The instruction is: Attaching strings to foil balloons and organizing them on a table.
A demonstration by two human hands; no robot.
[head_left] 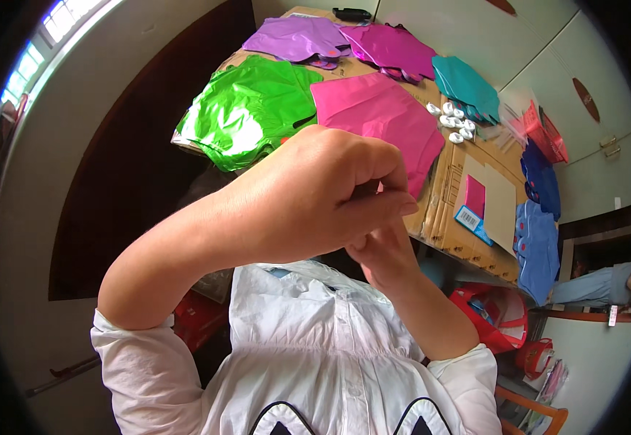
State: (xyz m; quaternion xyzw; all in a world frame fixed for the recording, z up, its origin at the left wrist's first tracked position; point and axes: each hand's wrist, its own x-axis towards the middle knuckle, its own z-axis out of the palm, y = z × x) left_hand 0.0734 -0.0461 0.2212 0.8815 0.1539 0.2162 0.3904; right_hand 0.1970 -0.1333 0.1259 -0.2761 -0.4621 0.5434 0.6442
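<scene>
My left hand (344,181) is raised in front of my chest, with its fingers curled and the thumb pressed toward the index finger. Whatever it may hold is hidden. Just below and behind it is my right hand (384,254), its fingers mostly covered by the left. The two hands overlap and seem to touch. Beyond them lie a glossy pink piece (373,109) of thin material and a shiny green one (254,109), both on cardboard (449,228). Translucent whitish plastic (315,274) shows under my wrists.
Purple (297,38), magenta (395,49) and teal (466,81) pieces lie farther back. Several small white rolls (457,122) sit near a red basket (544,130). Blue pieces (536,246) hang at the right edge. A red bag (511,326) and a wooden chair (540,406) stand lower right.
</scene>
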